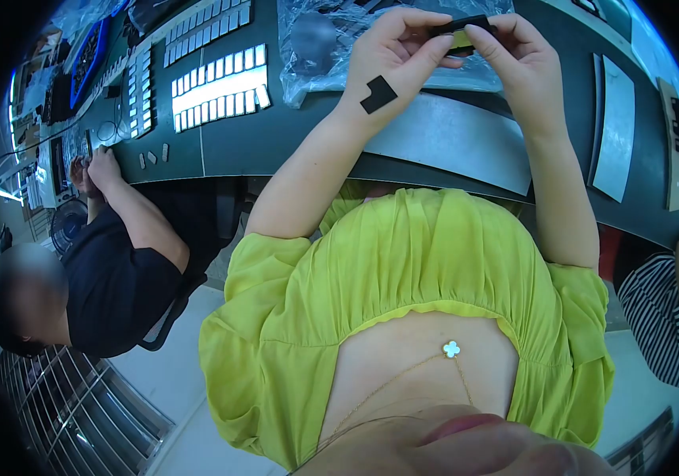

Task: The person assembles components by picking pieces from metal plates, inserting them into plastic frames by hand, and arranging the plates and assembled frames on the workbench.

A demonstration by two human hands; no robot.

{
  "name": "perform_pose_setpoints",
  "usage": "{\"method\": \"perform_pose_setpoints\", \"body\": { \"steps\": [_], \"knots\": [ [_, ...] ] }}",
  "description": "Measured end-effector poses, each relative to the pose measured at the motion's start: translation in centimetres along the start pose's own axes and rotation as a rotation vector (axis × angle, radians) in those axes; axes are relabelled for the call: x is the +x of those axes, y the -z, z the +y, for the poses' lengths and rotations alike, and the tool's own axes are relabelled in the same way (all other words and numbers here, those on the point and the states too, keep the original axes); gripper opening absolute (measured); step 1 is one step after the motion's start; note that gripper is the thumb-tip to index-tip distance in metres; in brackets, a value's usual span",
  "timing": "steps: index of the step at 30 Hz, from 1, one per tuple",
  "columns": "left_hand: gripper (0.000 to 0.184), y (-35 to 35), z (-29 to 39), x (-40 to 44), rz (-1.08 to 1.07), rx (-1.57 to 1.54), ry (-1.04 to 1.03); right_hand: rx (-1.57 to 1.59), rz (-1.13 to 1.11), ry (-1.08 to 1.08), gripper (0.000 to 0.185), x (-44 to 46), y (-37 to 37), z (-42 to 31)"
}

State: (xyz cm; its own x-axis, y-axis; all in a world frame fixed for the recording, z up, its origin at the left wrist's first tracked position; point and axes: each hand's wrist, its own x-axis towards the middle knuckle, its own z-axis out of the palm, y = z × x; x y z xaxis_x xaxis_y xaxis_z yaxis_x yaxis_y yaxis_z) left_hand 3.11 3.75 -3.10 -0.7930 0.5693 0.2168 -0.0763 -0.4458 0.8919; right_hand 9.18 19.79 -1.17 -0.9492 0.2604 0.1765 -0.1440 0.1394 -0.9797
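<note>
My left hand (397,54) and my right hand (523,65) are raised over the far part of the workbench. Between them, pinched by thumbs and fingers, is a small black rectangular part (478,22) with a yellowish-green shiny face. Its exact kind cannot be made out, and my fingertips cover its ends. A black notched patch (378,94) lies flat against my left wrist. Just behind my hands, clear plastic wrapping (301,79) holds dark pieces. Below my forearms a flat grey metallic sheet (454,147) rests along the bench's near edge.
Rows of small pale rectangular pieces (220,87) stand on the dark green bench (292,143) to the left. At far left a co-worker in a dark top (121,278) handles something. Another silvery panel (615,127) lies to the right, near a person's striped sleeve (665,317).
</note>
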Motion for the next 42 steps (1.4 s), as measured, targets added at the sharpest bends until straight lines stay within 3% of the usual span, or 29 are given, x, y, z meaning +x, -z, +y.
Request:
{"method": "perform_pose_setpoints", "body": {
  "steps": [5,7,9,17,20,22,30,34,42],
  "knots": [
    [0.021,0.0,1.5,-0.1,0.048,-0.043,0.181,-0.014,-0.087,-0.045,0.023,0.1,1.1,0.5],
    [0.02,0.1,1.4,0.0,0.081,-0.061,0.264,0.335,-0.128,-0.146,0.027,0.3,1.3,-0.2],
    [0.02,0.1,1.3,0.2,0.173,-0.145,0.272,0.289,-0.102,-0.141,0.026,0.3,1.5,-0.2],
    [0.022,-0.4,1.1,-0.1,0.141,-0.144,0.252,-0.037,-0.057,-0.077,0.021,-0.4,0.7,-0.5],
    [0.019,-1.0,1.0,-0.3,0.114,-0.027,0.11,-0.113,-0.093,-0.053,0.018,-0.3,1.0,-0.2],
    [0.027,-1.0,0.6,-0.4,0.022,0.092,-0.038,-0.084,-0.076,-0.066,0.017,-0.4,0.8,-0.3],
    [0.026,-1.5,1.9,-0.8,-0.024,0.184,0.004,-0.045,-0.05,-0.044,0.016,0.0,0.5,0.3],
    [0.025,-1.5,1.7,-0.8,-0.021,0.205,0.017,0.029,-0.15,-0.061,0.015,0.5,0.9,1.2],
    [0.025,-1.8,1.7,-0.7,0.049,0.049,0.116,0.131,-0.179,-0.086,0.012,0.4,1.0,0.0]
  ]
}}
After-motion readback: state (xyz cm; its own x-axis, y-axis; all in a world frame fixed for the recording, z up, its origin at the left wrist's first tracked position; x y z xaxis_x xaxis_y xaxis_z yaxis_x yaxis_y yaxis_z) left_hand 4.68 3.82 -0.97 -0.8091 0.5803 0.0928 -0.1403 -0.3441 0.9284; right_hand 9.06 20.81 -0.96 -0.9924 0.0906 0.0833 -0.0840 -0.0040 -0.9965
